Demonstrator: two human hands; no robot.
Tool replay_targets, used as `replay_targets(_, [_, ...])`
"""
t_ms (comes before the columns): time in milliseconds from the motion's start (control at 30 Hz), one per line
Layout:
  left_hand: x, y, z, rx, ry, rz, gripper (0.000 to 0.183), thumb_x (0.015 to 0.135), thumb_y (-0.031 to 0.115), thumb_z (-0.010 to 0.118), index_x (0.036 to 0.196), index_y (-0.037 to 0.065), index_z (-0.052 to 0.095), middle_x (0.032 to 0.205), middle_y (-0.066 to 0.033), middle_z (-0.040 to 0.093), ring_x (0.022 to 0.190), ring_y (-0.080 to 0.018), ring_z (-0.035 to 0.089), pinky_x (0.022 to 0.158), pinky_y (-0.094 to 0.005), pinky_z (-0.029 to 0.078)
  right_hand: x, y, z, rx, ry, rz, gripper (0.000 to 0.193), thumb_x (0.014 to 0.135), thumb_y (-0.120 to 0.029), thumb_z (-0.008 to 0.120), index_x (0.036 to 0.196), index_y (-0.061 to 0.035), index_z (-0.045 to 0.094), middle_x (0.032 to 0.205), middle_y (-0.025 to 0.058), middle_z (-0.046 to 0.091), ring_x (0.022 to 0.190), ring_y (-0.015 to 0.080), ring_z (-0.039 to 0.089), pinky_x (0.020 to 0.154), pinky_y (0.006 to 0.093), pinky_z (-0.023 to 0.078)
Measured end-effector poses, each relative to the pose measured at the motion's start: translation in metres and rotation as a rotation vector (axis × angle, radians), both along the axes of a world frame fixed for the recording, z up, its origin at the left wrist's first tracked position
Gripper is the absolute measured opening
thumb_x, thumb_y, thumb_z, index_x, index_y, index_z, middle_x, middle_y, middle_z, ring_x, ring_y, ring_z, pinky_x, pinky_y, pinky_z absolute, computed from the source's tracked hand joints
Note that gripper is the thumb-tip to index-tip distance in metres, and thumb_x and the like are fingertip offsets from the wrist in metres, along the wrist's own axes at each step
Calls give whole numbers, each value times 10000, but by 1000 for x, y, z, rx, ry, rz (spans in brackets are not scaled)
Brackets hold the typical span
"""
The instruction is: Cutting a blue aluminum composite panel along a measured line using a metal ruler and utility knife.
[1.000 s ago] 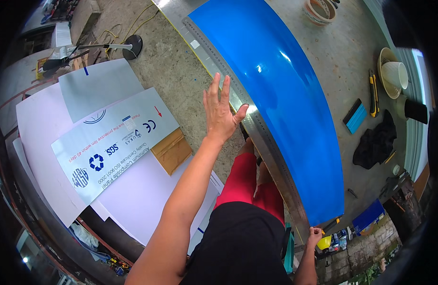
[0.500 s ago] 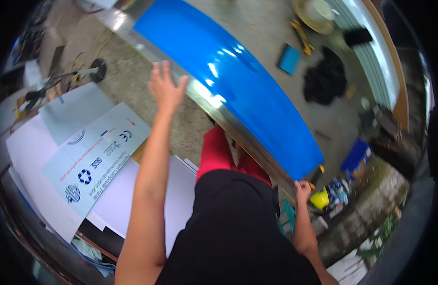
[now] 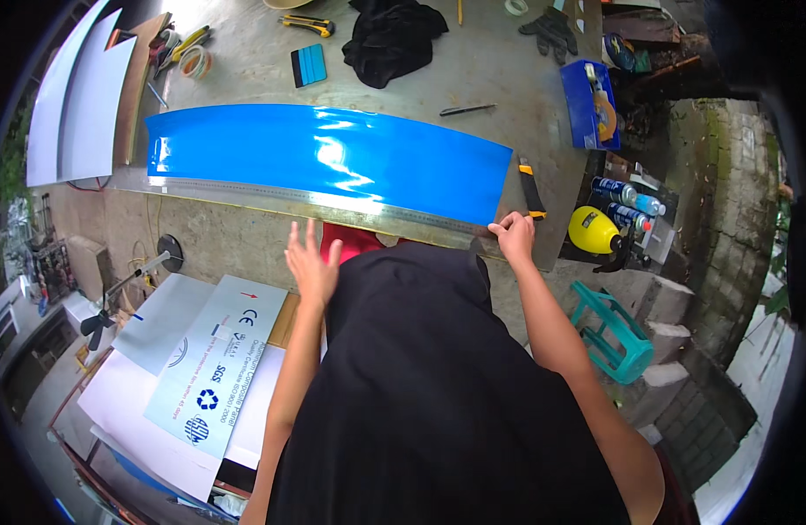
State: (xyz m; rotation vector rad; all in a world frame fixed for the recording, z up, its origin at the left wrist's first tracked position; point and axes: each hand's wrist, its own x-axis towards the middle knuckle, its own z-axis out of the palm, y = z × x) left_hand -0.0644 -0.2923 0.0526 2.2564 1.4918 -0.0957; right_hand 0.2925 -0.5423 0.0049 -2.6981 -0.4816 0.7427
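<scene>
A long strip of glossy blue vinyl film (image 3: 245, 144) lies on the metal worktable (image 3: 245, 61), its near edge running along a steel ruler (image 3: 272, 191) at the table's front. My right hand (image 3: 515, 238) pinches the strip's near right corner between thumb and fingers. Short of the table edge hangs my left hand (image 3: 314, 267), fingers spread and holding nothing. Just right of the strip lies a black and yellow utility knife (image 3: 530, 188). A dark pen (image 3: 467, 110) rests beyond its far edge.
Farther back lie a teal squeegee (image 3: 309, 66), black cloth (image 3: 392, 39), a yellow cutter (image 3: 307, 24) and a dark glove (image 3: 550, 35). At right are a blue bin (image 3: 588, 105), yellow spray bottle (image 3: 593, 230) and teal stool (image 3: 611, 332). Panels (image 3: 215, 359) are stacked at left.
My view has turned, so the table and strip now lie nearly level across it. My left hand is now lower, off the table's edge. The right hand still grips the corner.
</scene>
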Motion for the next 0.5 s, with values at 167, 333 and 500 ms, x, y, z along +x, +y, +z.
replay_targets(167, [17,-36,18,-134,42,-152,755,1002,472,696,1630,151,427,1705,-235,301,1572,-429,295,1274,-591,231,-3,2,10,-26,5,-31,357,772,-274,953,856,-55,685,1074,175,625,1080,386,622,939,487,514])
replay_targets(333, [-8,-22,17,-207,10,-58,703,1004,460,700,1598,151,486,1673,-235,370,1539,-423,353,1256,-547,286,-6,0,8,10,12,-20,358,779,-271,951,884,-49,690,1087,181,622,1082,399,620,949,497,511])
replay_targets(500, [-30,-18,14,-230,31,32,665,1010,457,693,1574,150,521,1647,-247,407,1522,-426,387,1234,-533,335,-6,-1,8,40,13,-28,352,780,-265,951,886,-47,696,1089,186,622,1082,407,615,950,502,510])
